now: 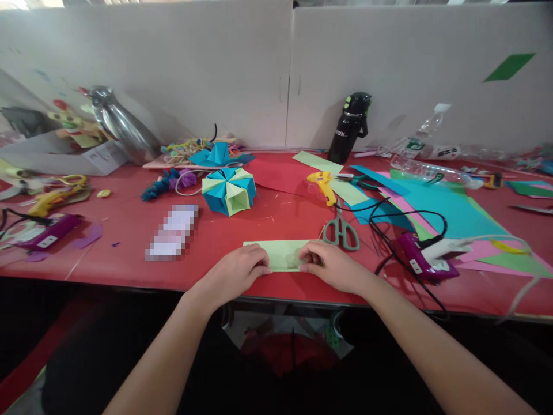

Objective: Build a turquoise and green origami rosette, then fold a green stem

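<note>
A: Item one, the hands?

B: Left hand (244, 268) and right hand (330, 265), apart from each other. Each appears closed, thumb and fingers, on the near edge of one pale green paper (283, 251).

A: Its place?

B: On the red table (280, 283), near the front rim; take it as clock centre. Left hand at eight o'clock, right hand at four.

A: Risks?

B: Uneven pull between the hands could skew or wrinkle the edge; a slip toward six o'clock could carry it off the rim.

A: Surroundings?

B: Grey-handled scissors (352, 236), two o'clock, near the right hand; a sideways knock could shift them. Yellow glue gun (321, 180), one o'clock; if hot, a careless reach could burn. Blue-and-green paper model (228, 193), between ten and eleven; a sweep of the left arm could crush it. Purple power strip (410, 253), three o'clock, well apart.
</note>
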`<state>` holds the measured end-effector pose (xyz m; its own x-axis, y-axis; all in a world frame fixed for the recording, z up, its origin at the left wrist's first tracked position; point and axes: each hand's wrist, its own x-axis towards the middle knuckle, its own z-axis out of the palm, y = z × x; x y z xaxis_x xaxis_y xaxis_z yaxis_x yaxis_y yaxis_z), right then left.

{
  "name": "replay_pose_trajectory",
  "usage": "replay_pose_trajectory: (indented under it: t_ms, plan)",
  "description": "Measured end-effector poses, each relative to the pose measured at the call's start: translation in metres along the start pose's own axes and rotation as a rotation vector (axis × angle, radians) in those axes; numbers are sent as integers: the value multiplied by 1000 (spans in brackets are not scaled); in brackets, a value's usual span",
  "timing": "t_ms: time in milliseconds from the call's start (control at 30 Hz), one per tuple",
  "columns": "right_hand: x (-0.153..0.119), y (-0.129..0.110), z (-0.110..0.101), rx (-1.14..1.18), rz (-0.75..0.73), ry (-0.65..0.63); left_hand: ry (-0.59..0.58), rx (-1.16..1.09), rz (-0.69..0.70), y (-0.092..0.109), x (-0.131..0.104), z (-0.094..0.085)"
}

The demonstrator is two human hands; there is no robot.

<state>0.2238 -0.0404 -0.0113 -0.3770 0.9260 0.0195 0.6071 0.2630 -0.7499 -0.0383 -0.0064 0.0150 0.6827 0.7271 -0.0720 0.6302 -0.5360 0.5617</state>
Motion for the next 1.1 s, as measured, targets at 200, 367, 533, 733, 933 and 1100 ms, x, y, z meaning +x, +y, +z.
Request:
replay_pose_trajectory:
  t_ms: [200,367,533,733,933,1100]
  plan:
    - [-3,8,-8,-51,-19,-27,5,-72,-41,-10,0,-4]
    - [-6,10,-19,-58,28,-58,-20,-88,0,-16,-3,-10]
    - [-13,7,-32,-55,62,-161,-55,-81,21,-16,-9,-18]
    - [-16,8,-40,-69,43,-231,-71,-76,34,-17,-12,-23]
    - [-17,4,-39,-115,33,-191,-50,-37,67,-17,-14,-23]
    - [-17,5,-38,-113,102,-208,-48,-49,-26,-17,-14,-17]
